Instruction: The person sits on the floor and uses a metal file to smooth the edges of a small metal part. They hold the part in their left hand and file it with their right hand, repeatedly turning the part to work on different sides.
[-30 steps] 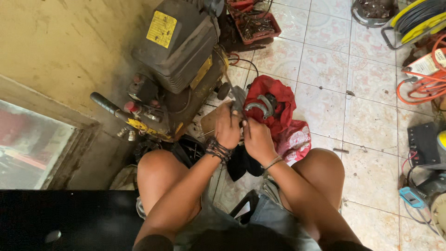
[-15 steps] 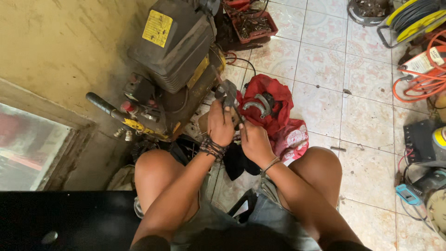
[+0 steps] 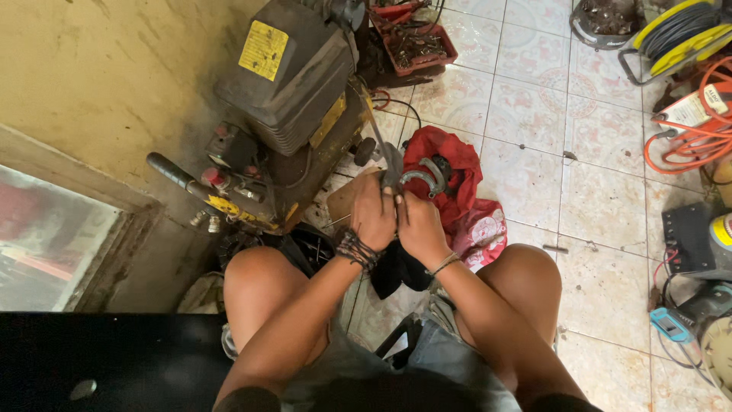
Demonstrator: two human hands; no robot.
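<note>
I squat on a tiled floor with both hands together in front of my knees. My left hand [image 3: 372, 216], with dark bead bracelets on the wrist, and my right hand [image 3: 419, 227] both grip a small grey metal part [image 3: 392, 177] held up between them. Just beyond it lies a curved metal clamp [image 3: 427, 177] on a red cloth [image 3: 457, 191]. A dark cloth [image 3: 396, 271] hangs below my hands. A dirty black machine with a yellow label [image 3: 293, 84] stands at the left, close to my left hand.
A red tray of rusty parts [image 3: 415, 46] sits at the back. A yellow cable reel [image 3: 675, 30], orange hose [image 3: 690, 141] and power tools [image 3: 705, 244] lie at the right. A yellowish wall [image 3: 99, 76] is at the left.
My hands have stayed together on the metal part, shifting slightly; the view has drifted a little.
</note>
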